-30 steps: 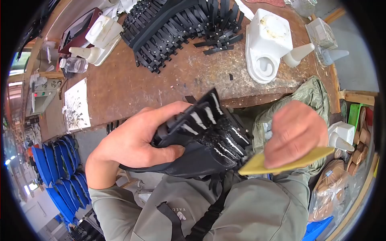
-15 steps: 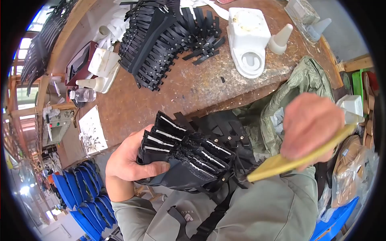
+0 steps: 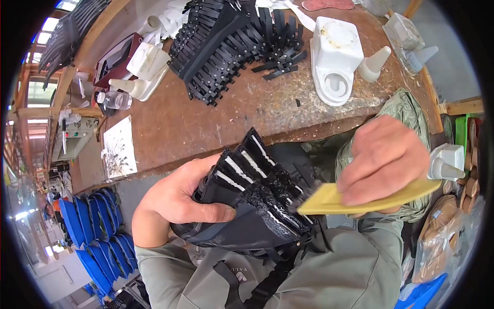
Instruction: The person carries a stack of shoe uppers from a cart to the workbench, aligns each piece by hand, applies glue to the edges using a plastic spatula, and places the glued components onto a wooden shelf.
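Observation:
My left hand (image 3: 180, 198) is wrapped round a bundle of black strappy shoe uppers (image 3: 265, 201), thumb across the near side. Their fuzzy black edges are fanned out in a row, with white strips between them and a wet-looking shine in the middle. In my right hand (image 3: 383, 159) is a flat yellow-handled brush (image 3: 314, 201), gripped from above. Its dark bristles meet the right part of the fanned edges. My right fingertips under the handle are partly hidden.
On the brown workbench (image 3: 231, 123) lie more black strappy uppers (image 3: 221, 56), a white glue pot (image 3: 334, 62), a white cone-shaped piece (image 3: 374, 64), a water bottle (image 3: 114, 100) and a stained paper (image 3: 119, 147). A green sack (image 3: 419, 110) hangs at the bench edge; blue trays (image 3: 95, 221) stand lower left.
The brush has moved left onto the fanned edges, with my right hand following. My left hand has tilted the bundle more upright. The whole view has shifted slightly.

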The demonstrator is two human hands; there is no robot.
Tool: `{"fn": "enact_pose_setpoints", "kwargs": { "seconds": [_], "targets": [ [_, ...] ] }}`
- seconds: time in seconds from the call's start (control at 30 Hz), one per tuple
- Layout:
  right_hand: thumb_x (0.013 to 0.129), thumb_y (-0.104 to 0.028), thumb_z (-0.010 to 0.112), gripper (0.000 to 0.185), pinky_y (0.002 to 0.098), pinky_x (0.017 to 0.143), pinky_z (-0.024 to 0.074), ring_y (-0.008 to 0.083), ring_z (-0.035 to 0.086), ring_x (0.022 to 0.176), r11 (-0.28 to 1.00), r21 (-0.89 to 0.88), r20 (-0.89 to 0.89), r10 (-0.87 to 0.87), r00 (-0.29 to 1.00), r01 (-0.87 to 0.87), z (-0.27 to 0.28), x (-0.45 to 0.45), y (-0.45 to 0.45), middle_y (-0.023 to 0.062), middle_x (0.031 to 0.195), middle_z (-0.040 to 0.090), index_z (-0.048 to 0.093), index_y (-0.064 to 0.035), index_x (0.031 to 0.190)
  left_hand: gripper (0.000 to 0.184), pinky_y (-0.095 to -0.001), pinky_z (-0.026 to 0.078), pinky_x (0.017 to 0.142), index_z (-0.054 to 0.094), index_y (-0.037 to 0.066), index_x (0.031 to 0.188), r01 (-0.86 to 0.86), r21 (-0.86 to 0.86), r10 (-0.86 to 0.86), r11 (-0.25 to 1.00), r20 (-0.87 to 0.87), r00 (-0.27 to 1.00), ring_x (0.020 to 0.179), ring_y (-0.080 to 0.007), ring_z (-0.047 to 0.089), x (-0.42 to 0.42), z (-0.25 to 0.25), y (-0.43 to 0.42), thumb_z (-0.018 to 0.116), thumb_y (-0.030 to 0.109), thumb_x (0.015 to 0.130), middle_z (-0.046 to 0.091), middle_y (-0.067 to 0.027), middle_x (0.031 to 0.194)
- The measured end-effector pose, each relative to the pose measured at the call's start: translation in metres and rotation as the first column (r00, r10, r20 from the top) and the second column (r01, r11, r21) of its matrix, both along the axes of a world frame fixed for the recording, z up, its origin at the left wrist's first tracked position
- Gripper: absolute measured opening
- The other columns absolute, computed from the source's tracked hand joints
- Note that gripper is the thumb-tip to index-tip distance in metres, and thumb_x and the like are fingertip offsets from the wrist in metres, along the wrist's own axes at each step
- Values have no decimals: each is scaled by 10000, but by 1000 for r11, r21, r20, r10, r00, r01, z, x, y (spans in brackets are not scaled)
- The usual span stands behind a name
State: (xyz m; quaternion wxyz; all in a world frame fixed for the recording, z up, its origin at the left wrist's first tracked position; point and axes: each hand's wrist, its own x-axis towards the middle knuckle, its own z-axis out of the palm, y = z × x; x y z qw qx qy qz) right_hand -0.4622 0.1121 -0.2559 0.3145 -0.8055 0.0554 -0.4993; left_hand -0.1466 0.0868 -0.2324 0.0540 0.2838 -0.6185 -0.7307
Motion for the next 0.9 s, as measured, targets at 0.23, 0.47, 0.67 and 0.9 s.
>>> {"fn": "enact_pose_setpoints", "kwargs": {
  "seconds": [0.23, 0.47, 0.67, 0.9],
  "targets": [
    [782, -153, 689, 164, 238, 395, 395, 149, 577, 488, 945, -83, 69, -310, 948, 315, 7, 22, -2, 104, 708, 666, 709, 1, 835, 636, -282, 394, 947, 483, -44, 1280, 40, -44, -39, 998, 16, 999, 1063, -134, 507, -8, 5, -2, 716, -44, 689, 600, -77, 1155],
    [728, -88, 702, 134, 224, 398, 343, 116, 502, 436, 996, -17, -146, -86, 986, 84, 24, 2, 8, 107, 710, 667, 711, 7, 822, 602, -283, 408, 940, 485, -33, 1276, 27, -76, -23, 997, 61, 998, 1046, -132, 516, -7, 6, -1, 705, -15, 716, 609, -76, 1137],
    [636, -45, 721, 132, 238, 393, 386, 149, 560, 444, 880, 184, -68, -433, 899, 438, 30, 35, 2, 121, 633, 643, 703, 28, 745, 626, -284, 406, 941, 490, -26, 1283, -12, 1, 12, 1000, 93, 996, 1039, -129, 515, -8, 8, -1, 721, -6, 701, 604, -66, 1134],
    [658, -70, 729, 126, 265, 411, 434, 163, 605, 497, 903, 324, -54, -279, 959, 281, 35, 49, 3, 116, 653, 659, 713, 11, 753, 612, -267, 425, 897, 460, 10, 1313, -13, -41, 17, 999, 91, 996, 995, -118, 525, -14, 13, 4, 679, 26, 742, 605, -64, 1110]
  ]
}}
